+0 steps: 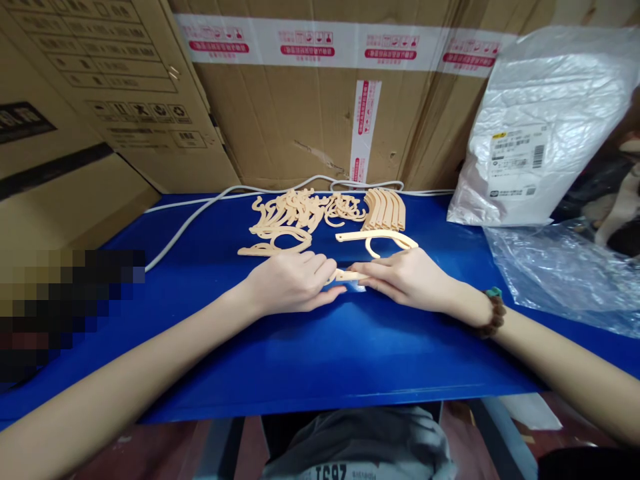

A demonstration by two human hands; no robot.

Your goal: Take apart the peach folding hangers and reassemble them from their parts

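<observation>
Both hands meet over the middle of the blue table. My left hand [295, 283] is closed, its fingers and thumb pinching one end of a beige plastic hanger piece [345, 275]. From the other side my right hand [413, 280] grips the same piece between thumb and fingers; most of it is hidden by the hands. Just behind my right hand lie a long curved hanger arm [367, 235] and a small hook [371, 249]. Behind my left hand rests a beige hanger assembly [280, 233] with curved arms.
Farther back are a heap of beige curved pieces [295, 208], a smaller pile of hooks [345, 208] and a neat row of hanger arms [385, 208]. A white cable [215, 197] runs along cardboard boxes [310, 113]. At right are a white mailing bag [540, 133] and clear plastic [555, 267].
</observation>
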